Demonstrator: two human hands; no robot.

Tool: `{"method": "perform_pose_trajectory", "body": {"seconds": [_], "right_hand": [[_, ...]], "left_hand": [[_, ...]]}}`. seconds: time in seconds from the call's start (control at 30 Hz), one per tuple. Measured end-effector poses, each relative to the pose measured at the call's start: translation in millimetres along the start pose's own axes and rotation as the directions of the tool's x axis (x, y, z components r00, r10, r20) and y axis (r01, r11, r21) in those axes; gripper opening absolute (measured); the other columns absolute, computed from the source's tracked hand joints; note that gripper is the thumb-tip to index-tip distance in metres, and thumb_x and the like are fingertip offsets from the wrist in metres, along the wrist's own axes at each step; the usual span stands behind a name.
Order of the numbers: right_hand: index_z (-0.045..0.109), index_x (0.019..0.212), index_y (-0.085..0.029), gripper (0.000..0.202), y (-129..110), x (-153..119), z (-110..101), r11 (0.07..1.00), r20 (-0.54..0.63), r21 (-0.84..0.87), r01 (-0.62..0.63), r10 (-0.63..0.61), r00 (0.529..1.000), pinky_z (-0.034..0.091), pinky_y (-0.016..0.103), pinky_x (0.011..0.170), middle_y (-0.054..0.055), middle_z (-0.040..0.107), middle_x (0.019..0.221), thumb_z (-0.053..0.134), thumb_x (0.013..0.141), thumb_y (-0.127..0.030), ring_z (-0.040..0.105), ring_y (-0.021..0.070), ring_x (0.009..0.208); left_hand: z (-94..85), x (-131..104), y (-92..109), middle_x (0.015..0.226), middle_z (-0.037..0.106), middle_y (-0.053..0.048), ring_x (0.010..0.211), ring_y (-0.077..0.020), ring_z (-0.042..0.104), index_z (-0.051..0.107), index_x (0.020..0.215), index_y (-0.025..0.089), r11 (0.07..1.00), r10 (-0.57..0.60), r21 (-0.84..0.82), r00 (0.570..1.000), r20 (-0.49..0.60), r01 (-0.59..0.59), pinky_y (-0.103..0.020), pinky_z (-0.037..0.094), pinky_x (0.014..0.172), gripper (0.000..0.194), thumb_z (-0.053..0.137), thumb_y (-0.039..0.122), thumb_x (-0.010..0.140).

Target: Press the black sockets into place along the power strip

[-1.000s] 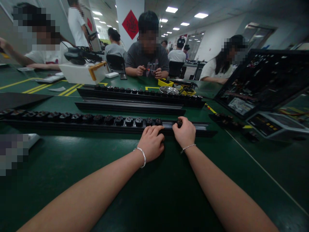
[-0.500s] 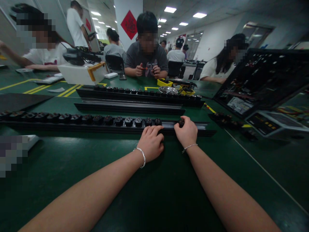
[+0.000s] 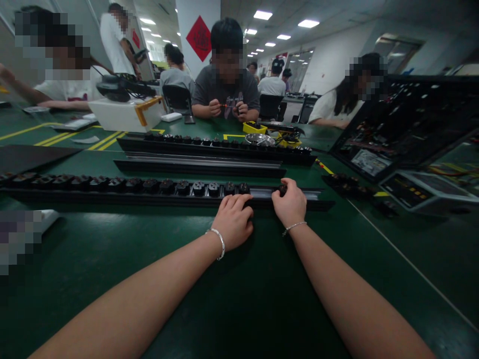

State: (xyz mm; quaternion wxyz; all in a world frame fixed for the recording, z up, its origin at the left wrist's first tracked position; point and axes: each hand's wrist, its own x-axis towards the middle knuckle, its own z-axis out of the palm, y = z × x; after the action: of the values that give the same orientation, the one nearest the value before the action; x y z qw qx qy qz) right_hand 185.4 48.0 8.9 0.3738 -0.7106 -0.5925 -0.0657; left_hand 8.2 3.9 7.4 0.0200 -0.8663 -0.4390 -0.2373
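A long black rail [image 3: 179, 200] with a silvery inner channel lies across the green table. Several small black socket-like modules [image 3: 166, 186] sit in a row along it. My left hand [image 3: 232, 219] bends its fingers over the rail's near edge, just below the last modules of the row; its thumb is partly hidden. Further right, my right hand [image 3: 290, 202] pinches a single black module [image 3: 282, 190] between thumb and fingers, in the channel near the rail's right end. A stretch of bare channel [image 3: 261, 192] shows between that module and the row.
Beyond lie a second rail [image 3: 202, 167] and a module-filled rail [image 3: 224, 144]. Loose black parts [image 3: 350, 185], a metal-cased box [image 3: 430, 192] and an open black case [image 3: 407, 124] stand right. A co-worker [image 3: 226, 80] sits opposite, behind yellow trays [image 3: 255, 127].
My right hand and the pinched module have shifted very slightly to the right. My left hand stays at the rail. The co-worker opposite has moved their hands a little.
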Motion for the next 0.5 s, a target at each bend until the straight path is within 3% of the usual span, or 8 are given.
{"method": "perform_pose_trajectory", "body": {"seconds": [0.5], "right_hand": [[0.052,0.112,-0.015,0.043,2.4,0.8,0.5,0.999,-0.035,0.044,0.022,-0.021,0.999,0.038,0.040,0.090,0.012,0.061,0.107,0.045,0.069,-0.019,0.054,0.0248,0.099]], "left_hand": [[0.7,-0.2,0.2,0.132,0.047,-0.004,0.122,-0.0247,0.038,0.061,0.083,0.022,1.000,-0.013,-0.002,1.000,0.008,0.013,-0.045,0.026,0.107,0.011,0.056,0.024,0.073]]}}
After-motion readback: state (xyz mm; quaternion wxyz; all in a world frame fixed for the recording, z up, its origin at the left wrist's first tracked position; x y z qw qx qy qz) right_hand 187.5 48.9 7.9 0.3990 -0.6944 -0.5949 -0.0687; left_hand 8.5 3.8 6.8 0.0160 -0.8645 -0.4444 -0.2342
